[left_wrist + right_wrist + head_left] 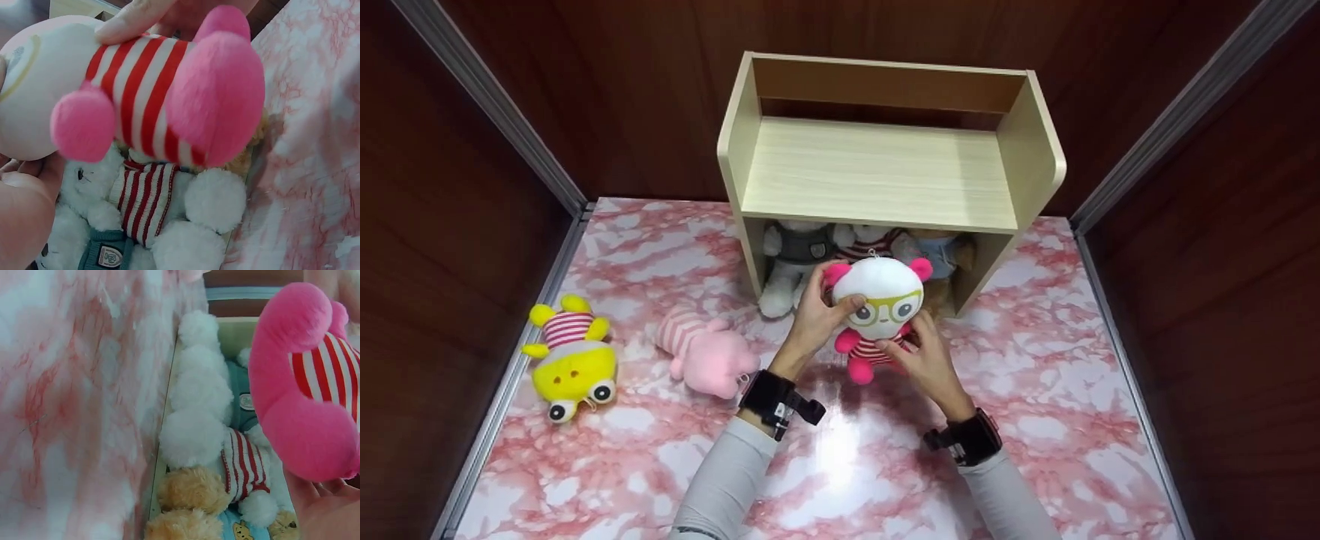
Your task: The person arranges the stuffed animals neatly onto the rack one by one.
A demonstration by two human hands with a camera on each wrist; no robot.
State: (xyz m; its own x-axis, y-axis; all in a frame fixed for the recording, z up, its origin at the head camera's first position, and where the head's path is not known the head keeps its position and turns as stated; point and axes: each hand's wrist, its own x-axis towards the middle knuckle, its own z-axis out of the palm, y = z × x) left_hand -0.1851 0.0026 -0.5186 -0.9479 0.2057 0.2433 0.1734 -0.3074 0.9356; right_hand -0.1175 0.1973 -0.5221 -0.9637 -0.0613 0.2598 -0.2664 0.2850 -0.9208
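Both hands hold a plush panda [877, 281] upright in front of the small wooden shelf [877, 169]. It has a white head with yellow glasses, pink ears and limbs, and a red-striped body. My left hand [817, 315] grips the side of its head, thumb on the face. Around the striped body, my right hand [926, 360] pinches from the other side. Behind it, the lower compartment holds a white bear in a dark vest [808, 247], a white bear in a striped top [147, 197] and a tan bear in light blue [194, 489], seated side by side.
A pink plush pig [709, 356] lies on the marbled tabletop [1035, 360] left of the hands. Farther left, a yellow plush frog [574, 367] lies near the table's edge. Dark wooden walls [1207, 300] with metal rails enclose both sides and the back.
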